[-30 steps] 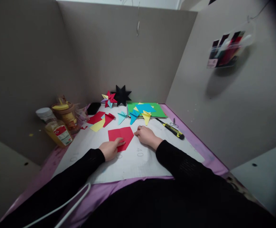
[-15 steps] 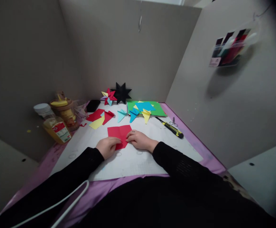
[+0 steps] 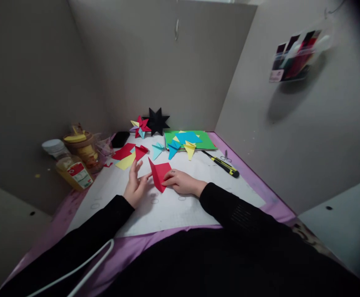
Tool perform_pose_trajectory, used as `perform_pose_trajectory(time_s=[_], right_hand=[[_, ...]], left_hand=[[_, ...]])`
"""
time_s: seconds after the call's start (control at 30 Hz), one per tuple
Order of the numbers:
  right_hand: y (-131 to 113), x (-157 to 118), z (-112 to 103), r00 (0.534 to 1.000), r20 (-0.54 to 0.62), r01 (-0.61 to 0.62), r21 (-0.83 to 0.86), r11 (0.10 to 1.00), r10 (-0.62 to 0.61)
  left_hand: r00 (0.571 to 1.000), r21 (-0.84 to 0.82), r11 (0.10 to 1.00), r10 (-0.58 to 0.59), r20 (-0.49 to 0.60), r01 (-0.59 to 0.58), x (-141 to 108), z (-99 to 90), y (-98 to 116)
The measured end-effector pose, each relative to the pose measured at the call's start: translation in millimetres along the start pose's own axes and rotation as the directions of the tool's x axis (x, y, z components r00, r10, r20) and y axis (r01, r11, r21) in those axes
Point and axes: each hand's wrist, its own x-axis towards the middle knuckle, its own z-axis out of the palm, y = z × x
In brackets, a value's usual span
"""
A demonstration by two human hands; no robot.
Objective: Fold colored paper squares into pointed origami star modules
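A red paper (image 3: 163,171) lies on the white sheet, creased down its middle, with its left half raised. My right hand (image 3: 180,181) rests at its lower right part, fingers closed on the paper near the crease. To the left is my left hand (image 3: 135,185), palm turned inward and fingers apart, one fingertip touching the back of the raised half. Beyond the paper stand folded pieces: red (image 3: 140,152), light blue (image 3: 158,151), blue (image 3: 174,149) and yellow (image 3: 190,149).
On the right lie a yellow-black cutter (image 3: 225,166) and small scissors (image 3: 226,157). Green sheets (image 3: 209,140), a multicoloured star (image 3: 140,126) and a black star (image 3: 157,121) are at the back. A glue bottle (image 3: 74,170) and a jar (image 3: 82,146) stand left.
The left half of the red paper has lifted from the sheet. My left hand has let go of its lower edge, moved left and opened. My right hand has hardly moved.
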Motion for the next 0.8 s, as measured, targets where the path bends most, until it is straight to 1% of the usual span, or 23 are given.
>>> perform_pose_trajectory(time_s=[0.03,0.07,0.1,0.17,0.27,0.33,0.37,0.4,0.43,0.47,0.5,0.53,0.57,0.6,0.63,0.67,0.7,0.73,0.77,0.8], right_hand=[[0,0,0,1.0,0.013,0.007,0.006,1.0,-0.008],[1,1,0,1.0,0.027,0.014,0.017,1.0,-0.015],[2,1,0,0.999,0.041,0.017,0.033,0.999,-0.018],[6,2,0,0.998,0.058,-0.001,0.087,0.996,-0.004],[15,3,0,0.997,0.051,-0.068,0.226,0.972,0.057],[20,2,-1,0.991,0.043,-0.137,0.338,0.931,0.13],[23,1,-2,0.981,0.026,-0.187,0.393,0.9,0.193],[25,1,-3,0.961,-0.011,-0.244,0.444,0.862,0.278],[26,1,-4,0.924,-0.073,-0.295,0.484,0.824,0.374],[27,0,-6,0.875,-0.157,-0.326,0.508,0.797,0.458],[26,0,-7,0.822,-0.256,-0.332,0.512,0.793,0.509],[25,-1,-9,0.78,-0.352,-0.318,0.49,0.812,0.518],[22,-1,-11,0.765,-0.426,-0.289,0.445,0.848,0.484],[19,-1,-13,0.779,-0.468,-0.244,0.387,0.889,0.417],[15,-1,-13,0.819,-0.464,-0.191,0.333,0.923,0.337],[11,-1,-13,0.871,-0.42,-0.135,0.293,0.947,0.254],[7,0,-12,0.925,-0.339,-0.083,0.267,0.96,0.174],[4,1,-10,0.966,-0.237,-0.046,0.249,0.967,0.107],[1,2,-8,0.989,-0.133,-0.028,0.235,0.972,0.061],[0,4,-5,0.998,-0.04,-0.032,0.215,0.976,0.042]], left_hand=[[0.996,0.05,0.999,-0.014,0.083,0.01,0,0.9,0],[0.984,0.125,0.992,-0.038,0.175,0.016,0,1.6,0],[0.962,0.218,0.976,-0.066,0.265,0.007,0,2.4,-1],[0.908,0.412,0.909,-0.115,0.402,-0.067,0,4.6,-1],[0.83,0.598,0.77,-0.171,0.532,-0.225,0,9.4,6],[0.781,0.657,0.689,-0.214,0.587,-0.305,0,12.3,13],[0.761,0.674,0.659,-0.234,0.605,-0.333,0,13.3,16],[0.747,0.686,0.635,-0.248,0.616,-0.355,0,13.8,19],[0.737,0.694,0.617,-0.259,0.624,-0.371,0,13.9,21],[0.728,0.698,0.604,-0.266,0.632,-0.386,0,13.5,22],[0.721,0.7,0.594,-0.27,0.638,-0.397,1,12.9,22],[0.716,0.7,0.588,-0.273,0.643,-0.405,1,12.1,22],[0.712,0.701,0.584,-0.275,0.646,-0.41,2,11.2,22],[0.708,0.7,0.582,-0.278,0.649,-0.413,3,10.4,21],[0.703,0.699,0.582,-0.283,0.653,-0.415,4,9.6,21],[0.697,0.697,0.583,-0.288,0.657,-0.417,4,9.0,20],[0.691,0.694,0.585,-0.291,0.662,-0.418,5,8.4,20],[0.685,0.691,0.589,-0.294,0.667,-0.42,6,8.0,21],[0.681,0.687,0.592,-0.294,0.67,-0.421,6,7.7,21],[0.679,0.685,0.594,-0.294,0.673,-0.422,6,7.4,21]])
